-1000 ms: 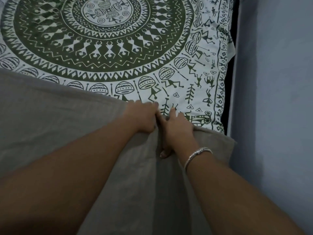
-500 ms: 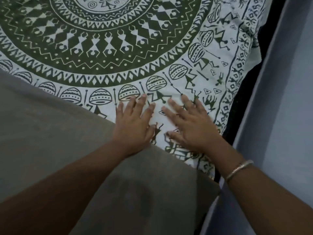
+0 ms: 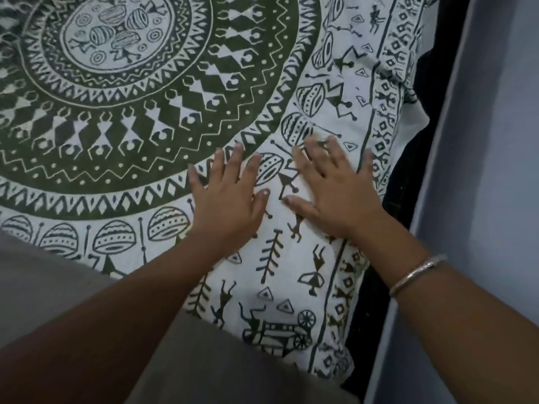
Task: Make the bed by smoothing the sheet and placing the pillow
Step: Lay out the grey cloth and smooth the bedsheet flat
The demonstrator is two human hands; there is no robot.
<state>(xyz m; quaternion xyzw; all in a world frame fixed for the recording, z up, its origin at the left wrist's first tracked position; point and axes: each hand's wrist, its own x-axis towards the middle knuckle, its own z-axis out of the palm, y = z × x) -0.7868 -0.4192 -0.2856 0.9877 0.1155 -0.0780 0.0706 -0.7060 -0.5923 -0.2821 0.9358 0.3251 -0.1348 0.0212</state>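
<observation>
1. Smoothing is underway: left hand (image 3: 230, 199) and right hand (image 3: 338, 193) are laid flat, fingers straight, on the sheet (image 3: 280, 275) beside its green mandala (image 3: 116, 112).
2. Creases are best swept evenly outward, away from the green mandala.

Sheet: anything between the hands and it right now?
Nothing visible. The left hand and right hand both lie flat, fingers spread, directly on the sheet. A grey cloth covers the sheet only nearer the person, clear of both palms.

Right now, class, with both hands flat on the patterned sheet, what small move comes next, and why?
Probably slide the right hand outward to the rumpled edge of the sheet by the wall; the left hand lies flat beside it.
</observation>
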